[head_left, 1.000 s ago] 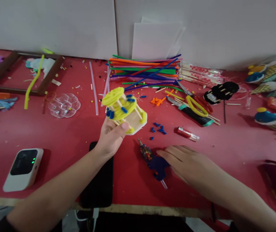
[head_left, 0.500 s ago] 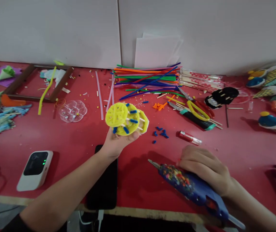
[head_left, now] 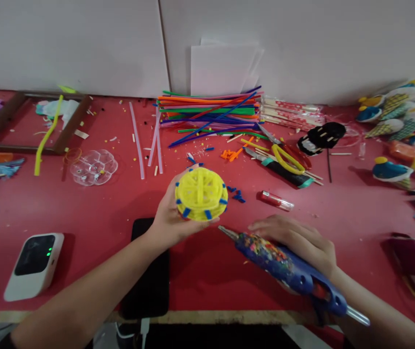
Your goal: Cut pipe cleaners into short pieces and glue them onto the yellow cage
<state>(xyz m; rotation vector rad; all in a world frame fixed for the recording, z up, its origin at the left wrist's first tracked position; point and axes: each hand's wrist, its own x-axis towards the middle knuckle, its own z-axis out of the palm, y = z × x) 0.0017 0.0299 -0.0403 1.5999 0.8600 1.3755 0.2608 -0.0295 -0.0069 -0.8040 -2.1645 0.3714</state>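
Note:
My left hand (head_left: 167, 220) is closed around a yellow fuzzy pipe-cleaner model (head_left: 200, 194). Its round, spoked face is turned up toward me, with short blue pieces spaced around the rim; the layers beneath are mostly hidden. In my right hand (head_left: 300, 240) is a blue hot glue gun (head_left: 289, 269), its body smeared with colourful dried glue and a clear glue stick poking out of the back. The metal nozzle points left, just below and right of the model, apart from it. Short blue pipe-cleaner bits (head_left: 239, 196) lie on the table right of the model.
Behind lie a bundle of coloured pipe cleaners (head_left: 207, 114), pliers (head_left: 291, 160), orange bits (head_left: 231, 155) and a black fuzzy model (head_left: 322, 137). A lighter (head_left: 276, 200) rests above my right hand. A phone (head_left: 149, 286) and a white device (head_left: 34, 266) lie at the left front.
The yellow model has turned from a tilted side view to face up and moved right and slightly down. The gap between it and the glue gun's nozzle has narrowed.

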